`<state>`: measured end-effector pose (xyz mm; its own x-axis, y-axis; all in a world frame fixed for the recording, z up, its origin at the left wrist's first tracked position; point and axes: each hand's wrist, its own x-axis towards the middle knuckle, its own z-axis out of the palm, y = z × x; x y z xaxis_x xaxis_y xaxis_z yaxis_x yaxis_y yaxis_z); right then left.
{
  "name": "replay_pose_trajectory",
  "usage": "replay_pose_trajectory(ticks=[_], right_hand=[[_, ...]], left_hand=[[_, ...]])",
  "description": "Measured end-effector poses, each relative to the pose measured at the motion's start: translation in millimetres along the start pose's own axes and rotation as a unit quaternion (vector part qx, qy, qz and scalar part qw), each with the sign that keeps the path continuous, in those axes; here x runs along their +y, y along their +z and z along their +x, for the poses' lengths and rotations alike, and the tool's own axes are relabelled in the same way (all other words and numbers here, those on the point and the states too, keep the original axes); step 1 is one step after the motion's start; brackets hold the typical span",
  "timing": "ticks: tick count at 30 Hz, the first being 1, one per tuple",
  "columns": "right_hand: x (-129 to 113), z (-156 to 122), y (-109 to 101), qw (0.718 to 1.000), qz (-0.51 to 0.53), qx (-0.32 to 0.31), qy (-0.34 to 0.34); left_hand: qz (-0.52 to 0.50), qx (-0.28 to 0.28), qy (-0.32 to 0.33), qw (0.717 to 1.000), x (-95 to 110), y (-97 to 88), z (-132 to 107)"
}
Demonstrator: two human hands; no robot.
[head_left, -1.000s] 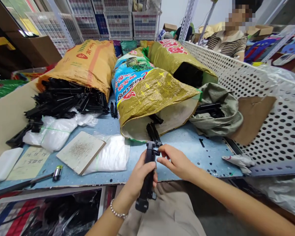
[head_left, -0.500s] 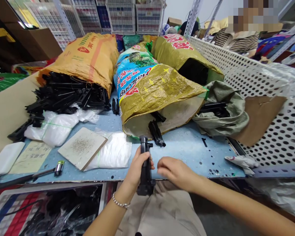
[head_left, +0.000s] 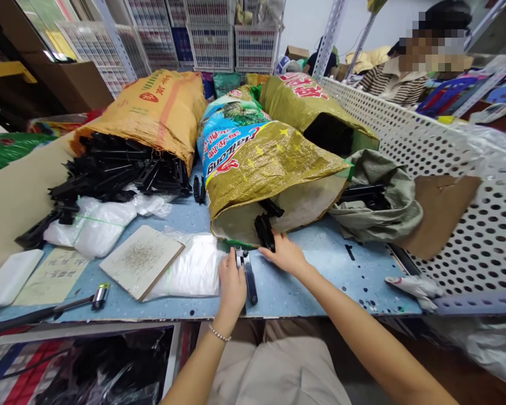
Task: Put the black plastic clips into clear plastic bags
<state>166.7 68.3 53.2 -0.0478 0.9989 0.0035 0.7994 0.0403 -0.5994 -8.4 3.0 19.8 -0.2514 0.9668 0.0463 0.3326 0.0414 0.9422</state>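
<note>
My left hand [head_left: 233, 282] has its fingers closed at the left side of a long black plastic part [head_left: 250, 281], which is down at the table's front edge. A silvery bit shows at that part's far end. My right hand [head_left: 289, 256] grips a second black plastic part [head_left: 263, 229] between thumb and fingers, at the mouth of a gold and blue woven sack [head_left: 274, 163]. Another black piece [head_left: 272, 207] lies just inside that sack's opening. How far the left fingers reach around their part is hidden.
On the left an orange sack [head_left: 152, 107] spills many black parts [head_left: 113, 169]. Plastic bags [head_left: 194, 264], a speckled square board [head_left: 141, 259] and a black-handled tool [head_left: 63, 306] lie nearby. A grey-green cloth bag [head_left: 362, 222] sits right. A person [head_left: 398, 79] is beyond the perforated panel [head_left: 451, 185].
My left hand has lowered the long black part from above my lap to the table edge. My right hand has moved forward and taken hold of a black part at the sack's mouth.
</note>
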Motion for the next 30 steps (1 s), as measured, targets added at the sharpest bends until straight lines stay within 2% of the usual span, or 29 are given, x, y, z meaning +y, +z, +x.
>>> replay_pose_trajectory(ticks=[2, 3, 5, 6, 8, 10, 13, 15, 17, 19, 21, 22, 23, 25, 27, 30], right_hand=[[1, 3, 5, 0.999, 0.04, -0.012, 0.018], [1, -3, 7, 0.998, 0.059, -0.013, 0.009], [-3, -26, 9, 0.991, 0.132, -0.019, -0.028], [-5, -40, 9, 0.981, 0.182, -0.035, -0.053], [-11, -65, 3, 0.954, 0.267, -0.083, -0.109], [-16, -78, -8, 0.947, 0.282, -0.081, -0.134], [-21, -67, -24, 0.967, 0.199, 0.034, -0.158], [-25, -50, -28, 0.967, 0.143, 0.074, -0.196], [-30, -36, -26, 0.967, 0.156, 0.058, -0.191], [-35, -33, -20, 0.964, 0.24, 0.003, -0.114], [-37, -42, -15, 0.948, 0.308, -0.062, -0.055], [-37, -51, -13, 0.945, 0.308, -0.087, -0.066], [-36, -60, -11, 0.949, 0.279, -0.099, -0.109], [-31, -80, -8, 0.953, 0.152, -0.086, -0.247], [-26, -93, -6, 0.93, 0.008, -0.048, -0.364], [-21, -95, -12, 0.884, -0.108, -0.011, -0.455]], left_hand=[[0.022, 0.017, 0.028, 0.999, 3, 1.7, -2], [0.002, 0.012, 0.03, 0.999, 8, 1.6, -4], [-0.107, -0.037, -0.003, 0.994, 22, -0.2, -8], [-0.183, -0.072, -0.035, 0.98, 31, -1.5, -10], [-0.324, -0.129, -0.109, 0.931, 49, -5.1, -13], [-0.393, -0.154, -0.168, 0.891, 64, -9.5, -16], [-0.385, -0.191, -0.217, 0.877, 80, -14.7, -25], [-0.366, -0.219, -0.235, 0.874, 85, -14.8, -31], [-0.348, -0.215, -0.245, 0.879, 84, -12.6, -36], [-0.334, -0.191, -0.247, 0.889, 79, -10.6, -36], [-0.334, -0.161, -0.246, 0.895, 72, -11.7, -31], [-0.341, -0.151, -0.25, 0.894, 69, -13.6, -27], [-0.353, -0.145, -0.256, 0.888, 66, -16.1, -24], [-0.38, -0.143, -0.273, 0.872, 63, -21.2, -18], [-0.402, -0.162, -0.291, 0.853, 63, -24.1, -15], [-0.415, -0.192, -0.336, 0.823, 64, -21.6, -18]])
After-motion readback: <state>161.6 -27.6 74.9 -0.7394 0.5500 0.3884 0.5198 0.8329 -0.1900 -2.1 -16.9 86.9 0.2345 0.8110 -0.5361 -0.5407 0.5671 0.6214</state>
